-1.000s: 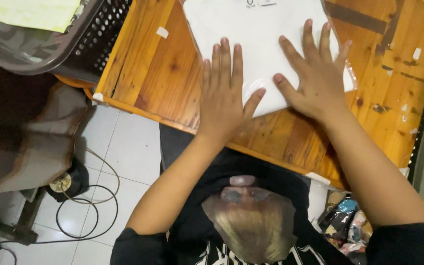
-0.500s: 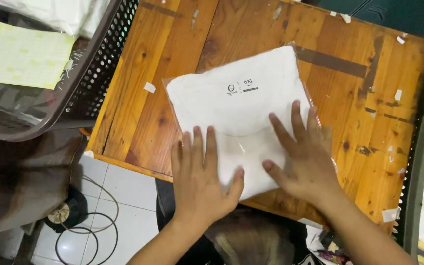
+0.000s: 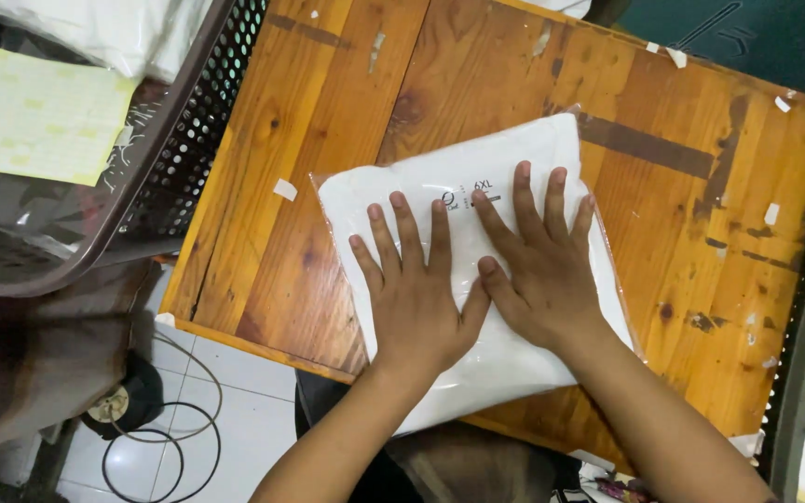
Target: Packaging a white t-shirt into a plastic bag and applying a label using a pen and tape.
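I am pressing both palms flat on a folded white garment sealed in a clear plastic bag (image 3: 477, 279), which is lying on the wooden bench (image 3: 328, 140). My left hand (image 3: 416, 293) is resting on the near left part of the packet, its fingers (image 3: 402, 228) spread and stretched straight toward the far edge. My right hand (image 3: 538, 270) is lying just beside it, thumb to thumb, fingers fanned out over the middle of the packet and reaching a little farther up than the left. Neither hand is gripping anything: all fingers are laid out fully open, pads down on the plastic.

The packet is sitting slantwise on the bench, its long axis running from the near edge, where its lower end is overhanging slightly toward my lap, up and away to the far right. It is lying directly under my fingers, extending beyond the fingertips on the far side and past my right wrist on the right. Both hands are equally on it; the left is covering the nearer corner.

A dark perforated basket (image 3: 188, 158) is standing off the bench's left edge, well apart from the packet, holding bagged white goods and a yellow sheet (image 3: 39, 116).
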